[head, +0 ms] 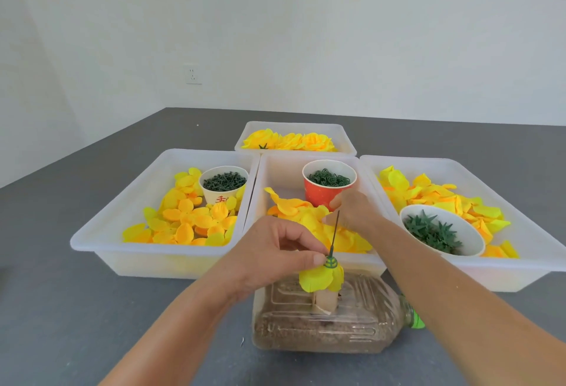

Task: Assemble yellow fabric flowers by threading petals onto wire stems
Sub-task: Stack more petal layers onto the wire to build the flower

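Left hand: the left hand (277, 255) has its fingers curled, with thumb and forefinger pinching the green cap (331, 262) at the base of the wire stem (334, 232).
Right hand: the right hand (355, 212) reaches into the middle tray (306, 258), fingers bent down onto the loose petals (309, 217) there; whether it pinches 1 of them cannot be told, as the fingertips are hidden.
Stem: thin, dark, upright, rising between the 2 hands just in front of the right hand.
Flower: yellow petals (318, 278) hang below the green cap, over a small pale tube (326, 303) set in the bottle.
Bottle: a clear plastic bottle (321, 327) lies on its side on the grey table (92, 309), filled with brown grains, its green lid (417, 320) pointing right.
Red cup: a red cup (324, 191) of green rings stands at the back of the middle tray, touching the right hand.
Left tray: the left tray (153, 260) holds yellow-orange petals and a white cup (223, 185) of dark green pieces.
Right tray: the right tray (520, 266) holds yellow petals and a white bowl (441, 229) of green leaf pieces.
Far tray: the far tray (295, 127) holds finished yellow flowers.
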Motion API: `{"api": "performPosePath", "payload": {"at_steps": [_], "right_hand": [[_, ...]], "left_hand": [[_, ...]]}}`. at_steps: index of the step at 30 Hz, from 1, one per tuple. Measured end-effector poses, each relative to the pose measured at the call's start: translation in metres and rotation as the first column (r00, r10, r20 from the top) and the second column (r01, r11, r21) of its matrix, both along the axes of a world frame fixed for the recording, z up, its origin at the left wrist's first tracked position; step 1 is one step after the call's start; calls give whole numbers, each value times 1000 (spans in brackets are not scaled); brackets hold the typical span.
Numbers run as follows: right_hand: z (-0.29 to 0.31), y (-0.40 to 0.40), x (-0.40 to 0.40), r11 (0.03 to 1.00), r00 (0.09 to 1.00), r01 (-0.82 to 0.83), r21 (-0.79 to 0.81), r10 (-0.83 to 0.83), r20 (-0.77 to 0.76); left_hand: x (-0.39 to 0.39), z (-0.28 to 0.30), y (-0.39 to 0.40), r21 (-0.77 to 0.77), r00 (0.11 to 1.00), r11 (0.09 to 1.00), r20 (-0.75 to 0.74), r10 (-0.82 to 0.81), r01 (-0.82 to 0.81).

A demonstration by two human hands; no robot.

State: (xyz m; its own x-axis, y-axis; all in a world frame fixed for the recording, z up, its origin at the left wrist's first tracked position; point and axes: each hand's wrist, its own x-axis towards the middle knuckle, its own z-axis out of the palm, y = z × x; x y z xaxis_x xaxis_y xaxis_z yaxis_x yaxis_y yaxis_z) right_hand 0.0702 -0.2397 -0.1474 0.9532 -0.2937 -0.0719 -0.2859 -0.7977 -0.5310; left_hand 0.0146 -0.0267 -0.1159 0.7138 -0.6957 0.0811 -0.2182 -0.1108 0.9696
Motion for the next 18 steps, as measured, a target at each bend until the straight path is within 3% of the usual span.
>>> {"api": "performPosePath", "payload": {"at_steps": [7, 13, 18], "right_hand": [[8, -6, -9, 926, 958, 144, 348, -219, 186], [18, -10, -19, 890, 872, 105, 443, -296, 389], [14, -9, -27, 809, 836, 74, 583, -369, 405]], "left_hand": [[7, -1, 3, -12, 995, 996, 48, 90, -89], [13, -1, 1, -20, 971, 974, 81, 225, -224], [16, 1, -3, -22, 938, 944, 99, 331, -330]]}}
